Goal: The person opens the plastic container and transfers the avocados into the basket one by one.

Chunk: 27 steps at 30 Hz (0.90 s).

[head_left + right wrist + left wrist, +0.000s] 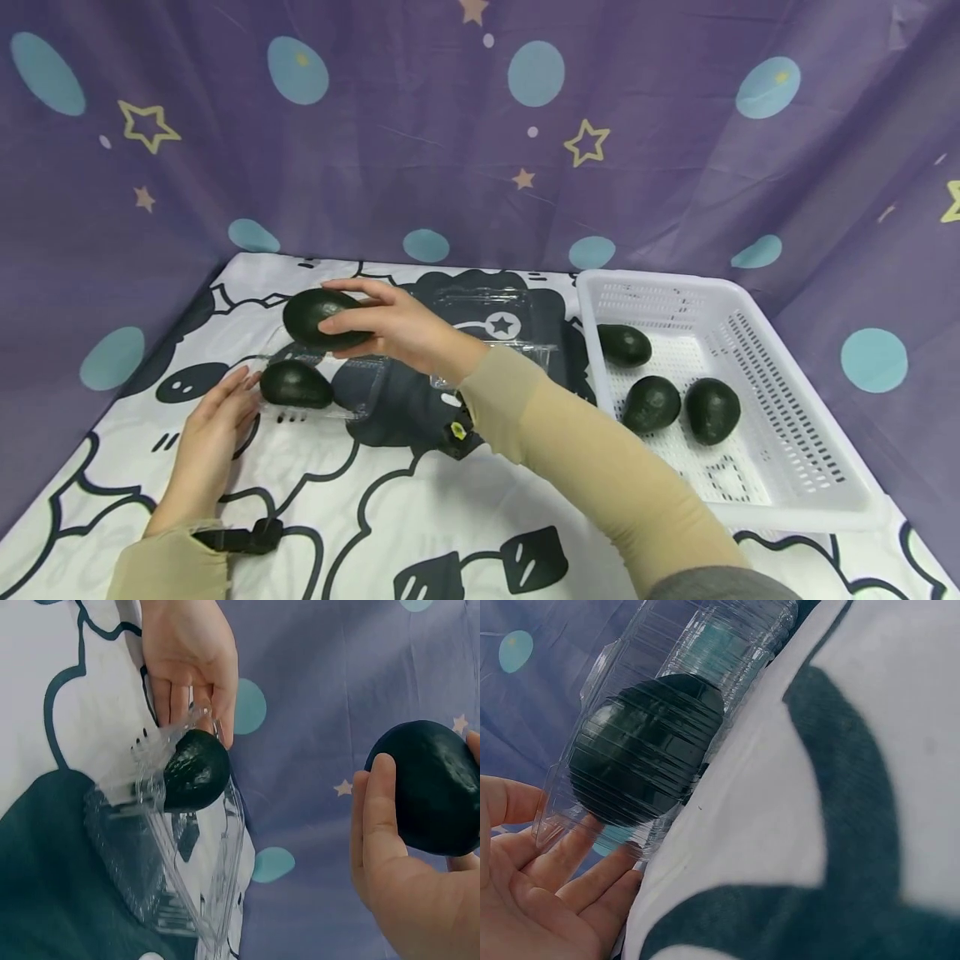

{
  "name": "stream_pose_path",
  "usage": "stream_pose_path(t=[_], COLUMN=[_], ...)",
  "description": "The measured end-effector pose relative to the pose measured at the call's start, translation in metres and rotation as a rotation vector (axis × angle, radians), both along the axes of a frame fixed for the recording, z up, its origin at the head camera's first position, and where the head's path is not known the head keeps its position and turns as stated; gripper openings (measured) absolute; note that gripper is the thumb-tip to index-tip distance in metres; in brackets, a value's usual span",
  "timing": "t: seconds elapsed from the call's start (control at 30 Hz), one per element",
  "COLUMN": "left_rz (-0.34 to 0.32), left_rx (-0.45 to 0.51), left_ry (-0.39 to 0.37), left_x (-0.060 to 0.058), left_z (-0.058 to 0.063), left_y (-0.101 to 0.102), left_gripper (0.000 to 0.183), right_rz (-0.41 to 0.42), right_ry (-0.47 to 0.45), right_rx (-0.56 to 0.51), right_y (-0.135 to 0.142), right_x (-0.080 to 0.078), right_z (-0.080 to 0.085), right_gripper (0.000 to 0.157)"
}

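My right hand (397, 327) holds a dark green avocado (306, 318) raised above the left part of the table, thumb and fingers on its sides. Below it, another avocado (295, 385) lies on its side in the left part of a clear plastic container (369, 387). My left hand (210, 437) is at that container's left end; the left wrist view has its thumb and fingers pinching the edge (546, 814). The right wrist view shows the held avocado (431, 787) apart from the container (161, 900).
A white plastic basket (817, 408) on the right holds three avocados. Behind my right forearm lies another clear plastic container (487, 298). A patterned cloth (450, 500) covers the table, and a purple curtain (450, 167) hangs behind and along the sides.
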<state>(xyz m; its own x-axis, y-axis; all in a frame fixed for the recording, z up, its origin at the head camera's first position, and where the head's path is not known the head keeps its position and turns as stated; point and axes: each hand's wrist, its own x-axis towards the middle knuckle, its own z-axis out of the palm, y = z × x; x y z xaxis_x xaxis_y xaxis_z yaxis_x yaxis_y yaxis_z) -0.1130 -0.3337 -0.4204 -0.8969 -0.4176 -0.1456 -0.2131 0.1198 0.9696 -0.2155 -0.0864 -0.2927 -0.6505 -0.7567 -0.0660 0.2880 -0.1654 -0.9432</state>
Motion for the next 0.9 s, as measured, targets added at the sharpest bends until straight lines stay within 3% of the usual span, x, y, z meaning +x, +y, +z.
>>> stream_pose_path(t=[0.2,0.5,0.9], left_rz=[0.008,0.005,0.008], left_rx=[0.052,0.007,0.04], left_ry=[0.031,-0.005,0.021], left_x=[-0.001,-0.001,-0.002], left_z=[-0.003,-0.004,-0.004], left_y=[-0.003,-0.003,-0.002], left_gripper=[0.059,0.057,0.058], right_rz=[0.019,0.038,-0.039], right_ry=[0.034,0.014,0.014], right_rx=[0.033,0.029,0.01], right_y=[0.012,0.03,0.065], right_x=[-0.002,-0.003,-0.009], right_z=[0.004,0.01,0.014], right_gripper=[0.053,0.05,0.052])
